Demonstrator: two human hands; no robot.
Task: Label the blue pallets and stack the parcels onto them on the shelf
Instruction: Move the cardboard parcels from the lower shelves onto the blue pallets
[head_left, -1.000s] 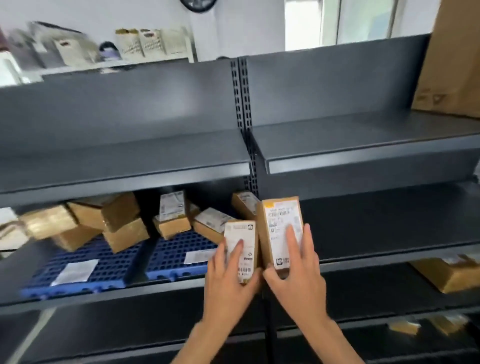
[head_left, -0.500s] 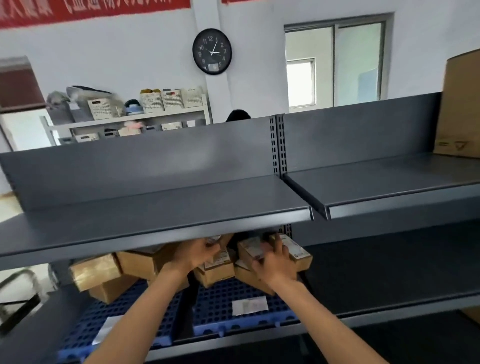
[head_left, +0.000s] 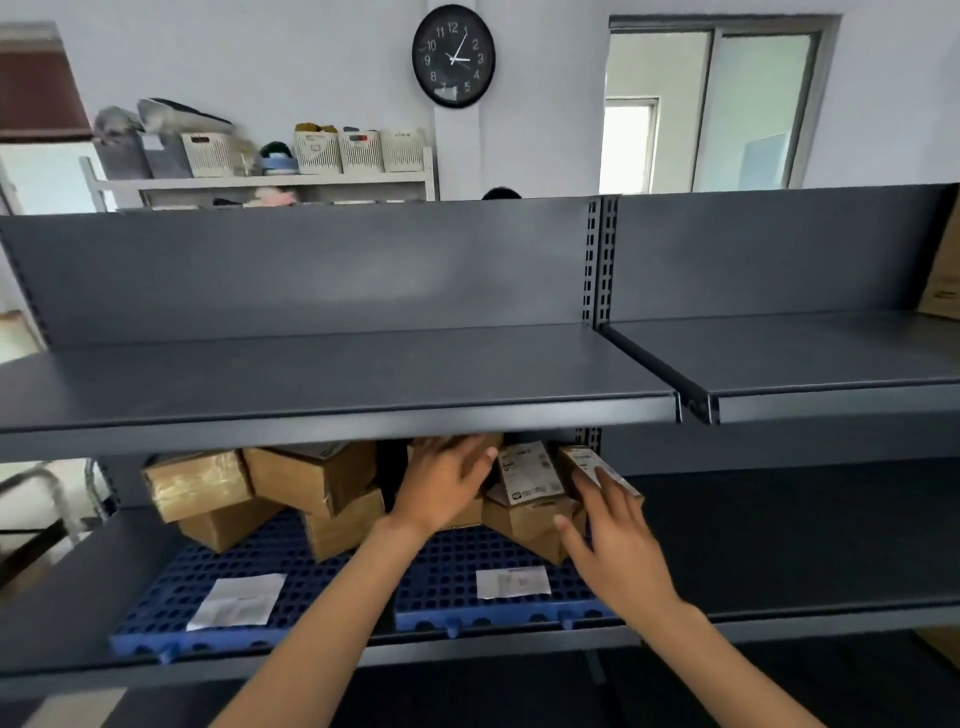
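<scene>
Head view, looking across a dark grey shelf (head_left: 332, 384) that cuts through the middle of the frame; my work lies on the tier beneath it, in the lower centre.

My left hand (head_left: 441, 486) reaches in under the shelf edge, its fingers (head_left: 480, 460) spread flat against a brown parcel at the back; the hand covers most of that parcel, so I cannot tell whether I am gripping it or only pressing on it. My right hand (head_left: 610, 535) is lower and to the right, palm down, fingers loosely spread, with the fingertips (head_left: 597, 475) lying on the white label of a tilted parcel (head_left: 587, 462). Nothing is closed in that hand. Between my two hands stands another labelled parcel (head_left: 530, 473), leaning, with a plain brown box (head_left: 524, 525) under it.

These boxes sit on the right blue pallet (head_left: 462, 587), which carries a white label sheet (head_left: 513, 582) near its front edge, just left of my right wrist. The left blue pallet (head_left: 218, 577) lies beside it, toward the lower left, with its own white label sheet (head_left: 236, 603). On it a jumbled heap of brown parcels (head_left: 260, 493) leans at odd angles, well left of my left hand.

Above the shelf, a wall clock (head_left: 453, 56) hangs at top centre.
</scene>
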